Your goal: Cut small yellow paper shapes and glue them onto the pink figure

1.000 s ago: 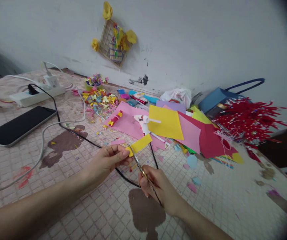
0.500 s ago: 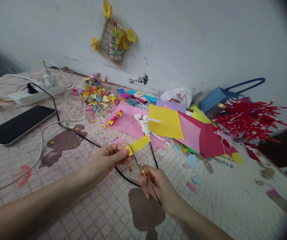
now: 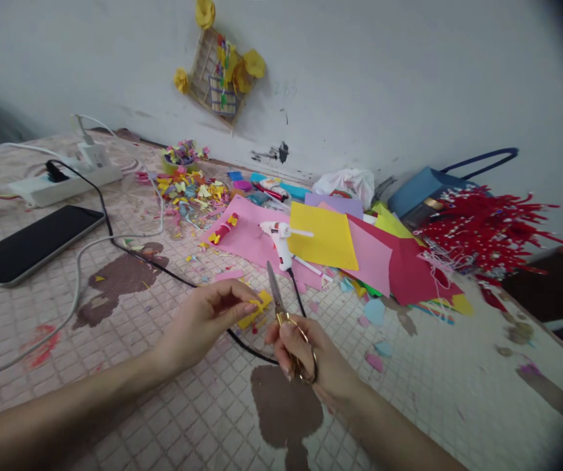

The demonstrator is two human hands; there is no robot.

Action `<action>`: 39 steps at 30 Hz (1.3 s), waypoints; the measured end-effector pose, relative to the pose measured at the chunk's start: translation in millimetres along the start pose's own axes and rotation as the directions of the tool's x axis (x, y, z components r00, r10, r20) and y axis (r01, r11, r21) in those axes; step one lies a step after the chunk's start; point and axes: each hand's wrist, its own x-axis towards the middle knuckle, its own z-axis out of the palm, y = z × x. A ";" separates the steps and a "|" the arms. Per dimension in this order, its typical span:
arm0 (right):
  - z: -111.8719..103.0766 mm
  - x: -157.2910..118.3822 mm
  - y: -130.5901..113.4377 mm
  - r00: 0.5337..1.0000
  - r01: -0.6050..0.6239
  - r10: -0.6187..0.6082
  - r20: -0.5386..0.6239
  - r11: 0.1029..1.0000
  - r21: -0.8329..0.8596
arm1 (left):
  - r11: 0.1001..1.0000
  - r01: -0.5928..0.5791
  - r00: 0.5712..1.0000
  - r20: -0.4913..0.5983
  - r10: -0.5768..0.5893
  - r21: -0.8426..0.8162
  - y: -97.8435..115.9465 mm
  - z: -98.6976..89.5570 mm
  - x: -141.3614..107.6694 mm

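My left hand point(image 3: 212, 314) pinches a small cut piece of yellow paper point(image 3: 262, 303) between thumb and fingertips. Just beneath it is a yellow paper strip point(image 3: 250, 319); I cannot tell whether it lies on the table or is still dropping. In my right hand point(image 3: 305, 350) are gold-handled scissors point(image 3: 275, 288), their blades together and pointing up and away, clear of the paper. Beyond the scissors a white glue gun point(image 3: 281, 245) rests on a pink sheet point(image 3: 244, 219), beside a small red roll with yellow bits point(image 3: 223, 230).
Coloured sheets, a yellow one point(image 3: 323, 235) on top, overlap at centre right. Red fuzzy stems point(image 3: 482, 229) lie by a blue bag point(image 3: 418, 190). Paper scraps point(image 3: 193, 190) heap near a small bowl point(image 3: 178, 167). Leftward are a phone point(image 3: 36, 242), a power strip point(image 3: 65, 186) and cables point(image 3: 109, 222).
The scissors have come away from the yellow strip and their blades have swung upright. The strip has separated from the small piece in my left hand and is now lower.
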 end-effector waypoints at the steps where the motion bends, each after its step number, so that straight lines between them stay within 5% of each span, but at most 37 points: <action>1: -0.2 0.7 0.3 1.000 0.006 -0.007 0.005 0.998 0.055 | 0.986 -0.117 0.993 0.023 0.115 0.115 0.4 -0.3 -1.4; 5: 0.7 3.9 1.0 0.998 0.007 -0.022 0.059 0.971 0.237 | 0.777 -0.482 0.876 0.213 0.433 0.406 -2.6 -2.8 -6.6; 10: 2.8 4.7 2.6 0.998 0.013 -0.033 0.060 0.951 0.307 | 0.595 -0.657 0.753 0.366 0.547 0.463 -7.5 -6.8 -7.7; 18: 3.8 4.3 3.8 0.998 0.016 -0.032 0.047 0.949 0.314 | 0.462 -0.731 0.679 0.467 0.566 0.503 -6.6 -10.7 -6.0; 21: 3.5 5.0 3.7 0.999 0.017 -0.025 0.028 0.960 0.281 | 0.484 -0.721 0.692 0.469 0.549 0.496 -8.0 -8.8 -5.5; 24: 2.5 4.4 2.0 0.999 0.022 -0.015 -0.036 0.978 0.208 | 0.649 -0.565 0.825 0.348 0.445 0.510 -4.9 -3.4 -5.9; 27: 2.4 2.5 -1.6 0.995 0.034 -0.028 -0.100 0.997 0.069 | 0.871 -0.206 0.970 0.207 0.123 0.447 2.4 3.6 -7.2; 32: 5.3 -0.6 -8.7 0.986 0.022 -0.043 -0.158 0.991 -0.133 | 0.962 0.252 0.930 0.248 -0.270 0.104 5.2 11.5 -8.0; 39: 2.3 2.8 -1.4 0.991 0.061 -0.062 -0.117 0.998 -0.011 | 0.900 0.434 0.870 0.277 -0.408 -0.038 1.9 9.9 -4.7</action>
